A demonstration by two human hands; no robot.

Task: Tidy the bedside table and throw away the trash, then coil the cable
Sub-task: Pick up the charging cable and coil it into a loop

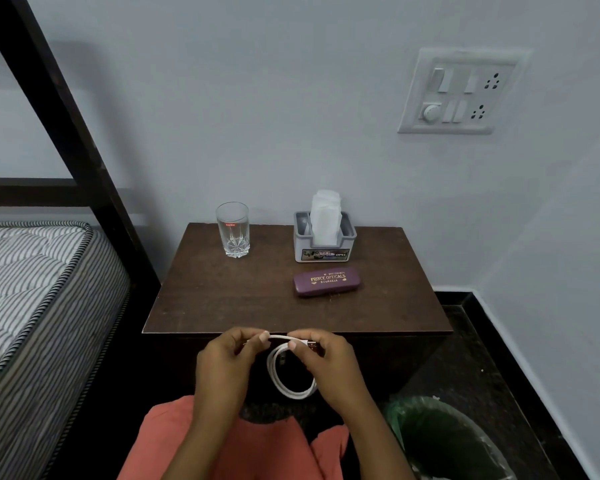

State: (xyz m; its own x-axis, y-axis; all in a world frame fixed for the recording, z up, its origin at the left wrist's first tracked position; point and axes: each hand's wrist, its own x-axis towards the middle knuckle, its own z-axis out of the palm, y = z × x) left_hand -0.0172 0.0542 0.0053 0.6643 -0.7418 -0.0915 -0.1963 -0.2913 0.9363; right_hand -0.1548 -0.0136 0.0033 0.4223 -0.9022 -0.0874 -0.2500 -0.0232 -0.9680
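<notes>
Where the pale wall point(291, 98) meets the dark floor point(482, 358), a white switch panel point(461, 91) is fixed high on the wall at the right. A bed point(32, 306) with a striped mattress and a dark frame stands at the left, just beside the brown wooden bench point(239, 299). A bin point(444, 441) lined with a green bag sits on the floor at the lower right, close to the bench's front corner. An orange garment point(229, 448) covers the person's lap at the bottom edge.

On the bench, a grey tissue holder point(324, 242) with white tissues standing up out of it sits at the back right. A purple spectacle case point(327, 281) lies flat just in front of the holder, apart from it. A clear, empty drinking glass point(232, 228) stands upright at the back left, well apart from both.

The white cable point(291, 379) is held in the air in front of the bench's front edge, wound into a small loop that hangs below the hands. The left hand point(226, 362) pinches a short straight run of cable at the top of the loop, its fingers point(264, 337) clenched on it. The right hand point(329, 362) grips the same run at its other end, fingers closed on the cable beside a metal plug point(311, 344).
</notes>
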